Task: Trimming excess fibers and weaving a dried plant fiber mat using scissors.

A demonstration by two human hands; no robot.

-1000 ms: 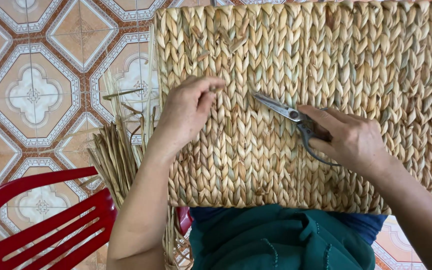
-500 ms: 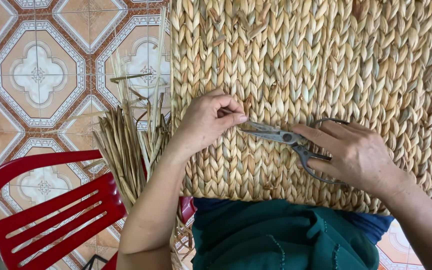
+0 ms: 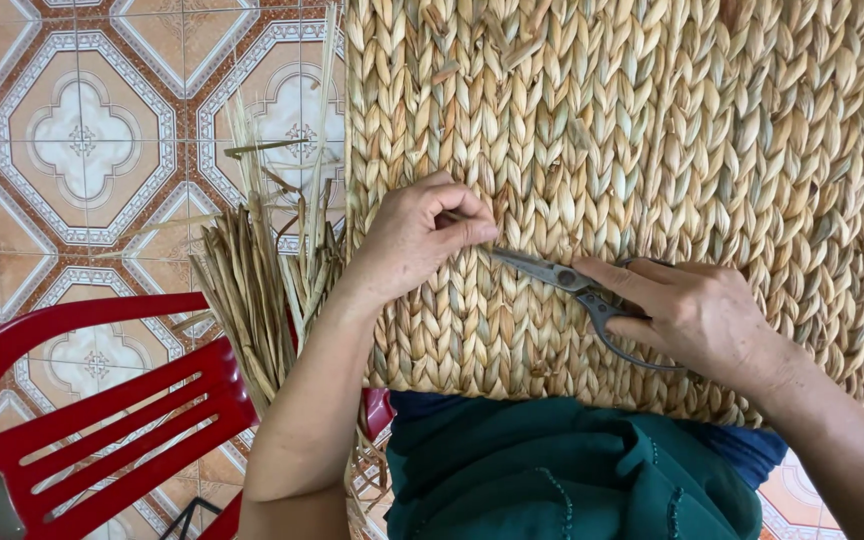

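Scissors (image 3: 577, 290), thin grey metal, lie across the middle of the woven mat (image 3: 672, 150), tips pointing toward nine o'clock; I judge them stiff, light and a bit slick, best held by the loops. My right hand (image 3: 697, 315) is clenched through those loops, blades nearly closed. My left hand (image 3: 417, 235) pinches a stray fibre at the blade tips, thumb and forefinger pressed together. The mat looks pliable, rough and fray-prone.

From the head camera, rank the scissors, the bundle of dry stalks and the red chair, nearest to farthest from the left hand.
1. Scissors, tips at the left hand, to its right.
2. Dry stalks, just left.
3. Red chair, lower left.
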